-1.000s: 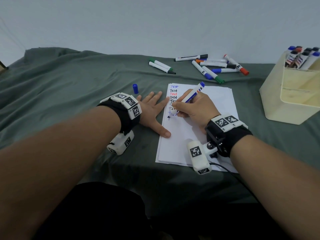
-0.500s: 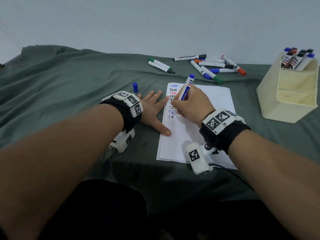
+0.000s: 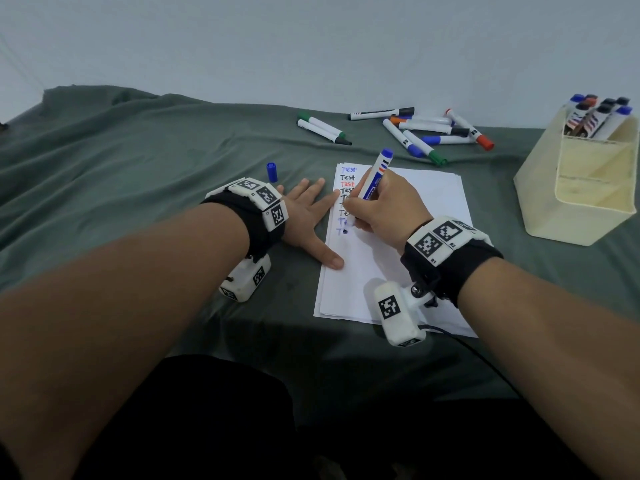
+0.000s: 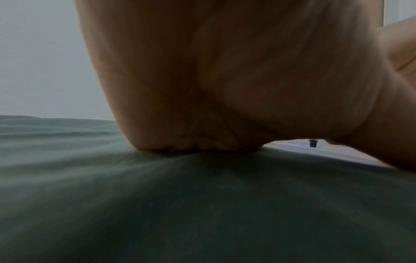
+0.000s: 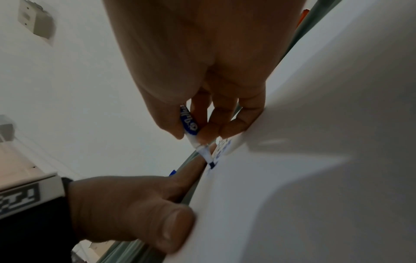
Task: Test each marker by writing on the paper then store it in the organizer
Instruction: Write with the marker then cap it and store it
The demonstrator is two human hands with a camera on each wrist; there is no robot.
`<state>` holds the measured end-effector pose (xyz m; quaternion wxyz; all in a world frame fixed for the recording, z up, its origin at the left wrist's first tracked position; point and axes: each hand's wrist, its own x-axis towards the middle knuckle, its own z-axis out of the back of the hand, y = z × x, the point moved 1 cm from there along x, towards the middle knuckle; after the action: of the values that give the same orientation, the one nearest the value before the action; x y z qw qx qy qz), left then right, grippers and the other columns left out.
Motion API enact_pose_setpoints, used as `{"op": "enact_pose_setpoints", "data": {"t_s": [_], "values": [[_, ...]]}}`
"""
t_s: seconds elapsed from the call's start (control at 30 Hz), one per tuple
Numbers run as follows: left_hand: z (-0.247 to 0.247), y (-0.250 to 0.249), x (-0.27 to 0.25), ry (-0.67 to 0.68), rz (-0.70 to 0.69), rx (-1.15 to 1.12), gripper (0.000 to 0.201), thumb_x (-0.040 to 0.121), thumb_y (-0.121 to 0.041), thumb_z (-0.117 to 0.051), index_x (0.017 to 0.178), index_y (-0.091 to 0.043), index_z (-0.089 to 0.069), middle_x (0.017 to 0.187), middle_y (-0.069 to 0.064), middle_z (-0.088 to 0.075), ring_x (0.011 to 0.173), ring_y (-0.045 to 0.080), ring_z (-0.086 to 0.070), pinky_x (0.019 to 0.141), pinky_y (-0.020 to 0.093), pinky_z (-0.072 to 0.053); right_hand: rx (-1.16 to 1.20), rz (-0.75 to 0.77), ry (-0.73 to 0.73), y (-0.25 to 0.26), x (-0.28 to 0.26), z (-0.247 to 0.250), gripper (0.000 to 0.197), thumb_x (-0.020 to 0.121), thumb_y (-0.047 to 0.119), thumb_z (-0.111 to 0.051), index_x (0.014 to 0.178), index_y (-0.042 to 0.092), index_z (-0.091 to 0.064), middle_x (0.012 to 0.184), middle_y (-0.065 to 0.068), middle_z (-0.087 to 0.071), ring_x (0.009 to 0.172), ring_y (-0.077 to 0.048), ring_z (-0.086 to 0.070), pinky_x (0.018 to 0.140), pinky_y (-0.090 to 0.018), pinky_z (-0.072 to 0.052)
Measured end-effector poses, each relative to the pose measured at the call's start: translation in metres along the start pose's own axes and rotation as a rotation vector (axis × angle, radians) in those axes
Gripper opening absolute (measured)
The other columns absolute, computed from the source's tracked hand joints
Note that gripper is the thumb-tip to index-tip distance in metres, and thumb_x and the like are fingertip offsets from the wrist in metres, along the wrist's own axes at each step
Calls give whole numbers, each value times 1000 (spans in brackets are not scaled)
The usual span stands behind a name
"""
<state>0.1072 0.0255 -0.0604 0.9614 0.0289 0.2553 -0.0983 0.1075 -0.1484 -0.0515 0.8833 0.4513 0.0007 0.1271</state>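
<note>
**Blue marker tipped up steeper, tip on the paper**

Since a second ago your right hand (image 3: 384,211) has raised the blue marker (image 3: 375,176) from a low slant to nearly upright, its tip touching the paper (image 3: 408,271) at the foot of the "Test" column. Your fingers (image 5: 209,110) pinch the barrel low down. Your left hand (image 3: 308,216) lies flat with fingers spread on the green cloth (image 3: 138,174), thumb and forefinger on the sheet's left edge. The blue cap (image 3: 272,172) stands on the cloth just beyond that hand. Loose markers (image 3: 426,129) lie past the paper; the organizer (image 3: 571,202) stands to your right, markers in its back compartment.
</note>
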Motion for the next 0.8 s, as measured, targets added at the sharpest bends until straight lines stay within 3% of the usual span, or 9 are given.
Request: {"op": "enact_pose_setpoints", "data": {"t_s": [0.13,0.23,0.33,0.53,0.63,0.73,0.8], "values": [[2,-1,-1,8,0,8,159,21,-106,-37,149,-36,27,158,-1,32,147,23,25,117,59,7,-26,1,20,3,-1,-3,16,82,17,-68,94,9,-63,69,-2,-71,57,-11,-67,68,-33,-57],[2,-1,-1,6,1,7,157,24,-105,-39,149,-35,27,158,-1,32,147,24,25,117,60,7,-29,-9,7,3,-1,-1,17,83,16,-68,96,8,-62,71,-3,-72,63,-16,-69,71,-36,-59],[1,0,-1,0,1,7,158,24,-106,-39,149,-35,27,159,-1,32,147,23,25,117,59,7,-7,-27,-33,0,0,2,17,83,15,-68,96,5,-62,69,-5,-70,57,-17,-66,72,-40,-60],[0,-1,0,0,0,-11,160,20,-107,-39,148,-37,27,159,-2,31,147,22,25,117,58,9,-15,-43,-66,-1,2,3,19,84,18,-68,98,6,-62,78,-6,-70,61,-16,-64,71,-36,-59],[1,-1,-1,6,-1,-10,162,17,-107,-36,148,-37,27,159,-2,32,147,23,25,116,58,9,3,-48,-52,0,1,3,17,84,16,-68,96,6,-62,72,-3,-68,55,-11,-63,72,-39,-60],[1,-2,-1,7,0,-8,162,17,-107,-36,148,-36,27,159,-2,32,147,23,25,116,57,9,12,-48,-51,1,0,3,12,83,14,-68,89,12,-58,78,-6,-68,65,-18,-65,75,-42,-59],[1,-2,-1,6,1,-6,161,20,-106,-38,148,-36,27,159,-1,32,147,23,25,116,58,9,4,-41,-25,3,-1,2,12,82,14,-68,87,13,-58,75,-6,-69,64,-18,-65,75,-43,-59]]}}
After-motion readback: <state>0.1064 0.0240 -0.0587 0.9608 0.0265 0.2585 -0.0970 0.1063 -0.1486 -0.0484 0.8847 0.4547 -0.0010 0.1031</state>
